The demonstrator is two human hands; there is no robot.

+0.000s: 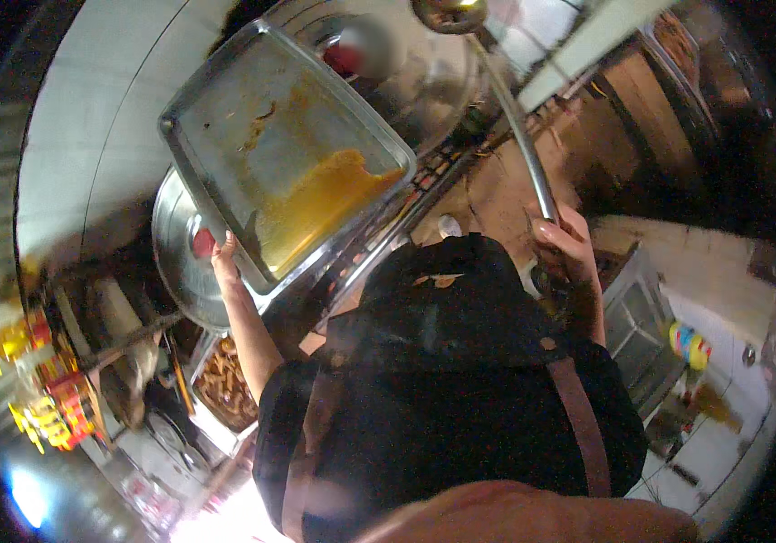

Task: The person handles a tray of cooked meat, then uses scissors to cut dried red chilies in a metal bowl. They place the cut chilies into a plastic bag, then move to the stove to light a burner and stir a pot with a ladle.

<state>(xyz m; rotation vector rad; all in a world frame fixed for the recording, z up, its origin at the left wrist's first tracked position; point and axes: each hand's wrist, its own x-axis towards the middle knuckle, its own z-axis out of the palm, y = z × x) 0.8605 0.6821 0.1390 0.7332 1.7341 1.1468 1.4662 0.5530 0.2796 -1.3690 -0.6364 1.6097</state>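
My left hand [225, 261] grips the near-left edge of a rectangular metal tray [252, 142]. The tray is tilted, and a yellow-brown oily liquid [323, 203] pools toward its lower right corner, with dark bits stuck higher up. In my right hand [564, 241] is the long handle of a metal ladle [520, 132]; its bowl [452, 12] is at the top of the view, beyond the tray. Behind the tray stands a large round metal pot or lid [442, 102], partly hidden. Another round metal lid [181, 251] with a red knob lies beneath the tray's left side.
A container of brown cut food strips [228, 387] stands left of my body. Several yellow- and red-capped bottles [55, 400] sit at far left. A grey cabinet [636, 326] and a colourful bottle [690, 346] are at right. A long counter edge [388, 244] runs diagonally before me.
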